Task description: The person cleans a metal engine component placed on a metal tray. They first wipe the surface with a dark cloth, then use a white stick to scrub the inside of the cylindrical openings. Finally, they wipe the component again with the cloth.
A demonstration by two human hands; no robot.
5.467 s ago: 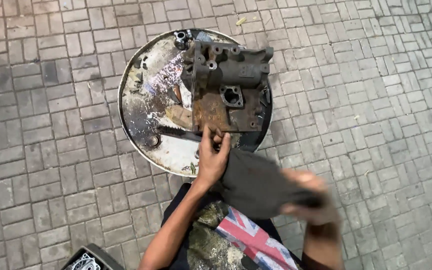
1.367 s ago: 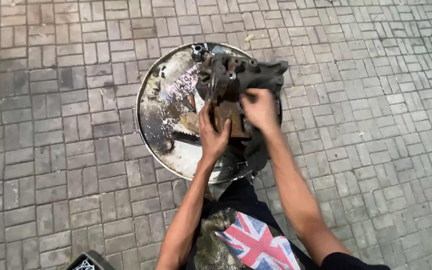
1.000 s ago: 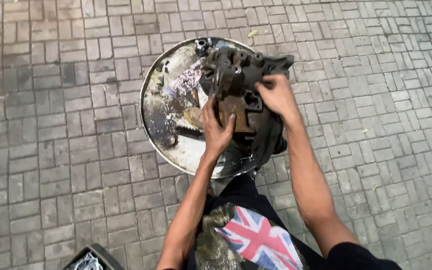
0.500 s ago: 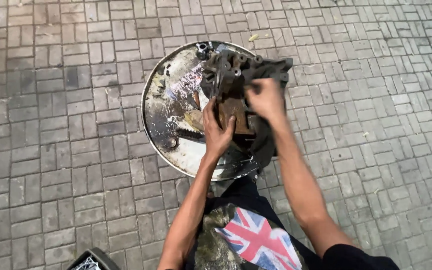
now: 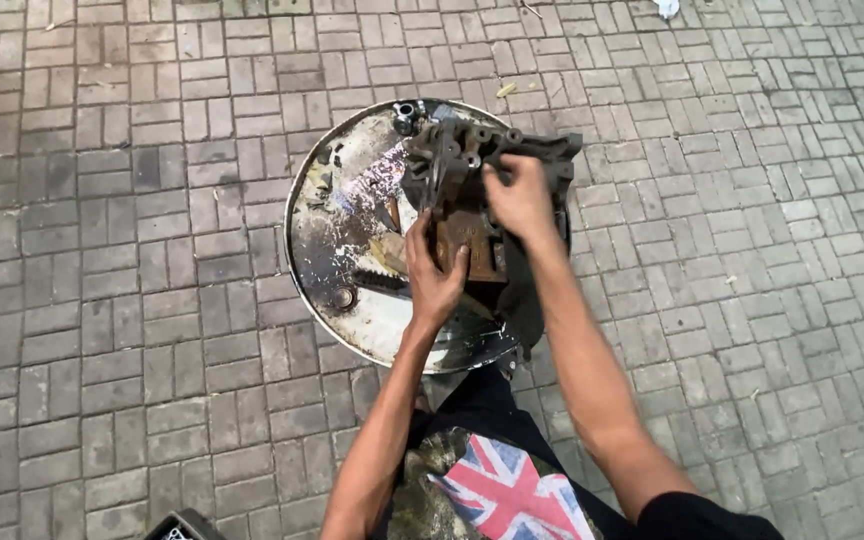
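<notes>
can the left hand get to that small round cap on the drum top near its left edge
Probably yes. The left hand rests on the rusty metal part, and the round cap lies just beside it on the drum top, with only bare stained metal between them.
</notes>
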